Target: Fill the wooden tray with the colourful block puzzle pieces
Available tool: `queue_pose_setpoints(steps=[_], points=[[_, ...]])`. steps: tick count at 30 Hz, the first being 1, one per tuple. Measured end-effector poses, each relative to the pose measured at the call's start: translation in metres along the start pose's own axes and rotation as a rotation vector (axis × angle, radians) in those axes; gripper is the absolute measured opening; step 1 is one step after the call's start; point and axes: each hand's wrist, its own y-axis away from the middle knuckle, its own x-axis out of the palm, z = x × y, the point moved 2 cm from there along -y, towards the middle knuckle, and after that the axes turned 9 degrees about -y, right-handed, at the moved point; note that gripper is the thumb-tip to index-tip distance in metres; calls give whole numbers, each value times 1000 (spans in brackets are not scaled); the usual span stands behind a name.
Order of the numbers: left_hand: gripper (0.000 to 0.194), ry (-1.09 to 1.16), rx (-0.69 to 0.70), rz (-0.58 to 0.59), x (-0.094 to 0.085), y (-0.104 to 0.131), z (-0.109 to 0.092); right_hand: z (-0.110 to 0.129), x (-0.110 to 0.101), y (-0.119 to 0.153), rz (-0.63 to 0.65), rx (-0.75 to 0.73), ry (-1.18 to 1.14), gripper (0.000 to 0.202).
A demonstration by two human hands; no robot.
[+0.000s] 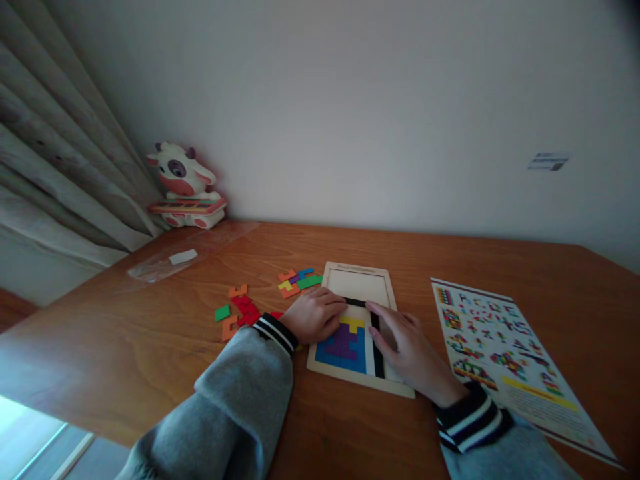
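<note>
A pale wooden puzzle board (360, 277) lies on the table, with blue, purple and yellow pieces (343, 347) fitted together in its lower left part. Black strips (377, 353) run along the right side and across the top of these pieces. My left hand (317, 313) rests over the board's left edge, fingers bent and close together at the top black strip; what is under them is hidden. My right hand (410, 347) is over the board's right side, thumb and index finger apart, their tips near the corner where the strips meet.
Red, orange and green pieces (245, 310) lie left of the board, with more coloured pieces (300, 283) behind my left hand. A printed pattern sheet (505, 347) lies right. A cow toy (187, 187) and clear plastic wrap (165, 267) are at back left.
</note>
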Motion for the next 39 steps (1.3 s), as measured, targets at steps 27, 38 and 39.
queue_pose_setpoints(steps=[27,38,39], points=[[32,-115,-349,-42,-18,58,73,-5,-2,0,-70,26,-110,37],[29,-101,-354,88,-13,51,66,-3,-6,1,-97,59,-116,39],[28,-100,-371,90,-13,52,68,-3,-6,1,-97,56,-120,39]])
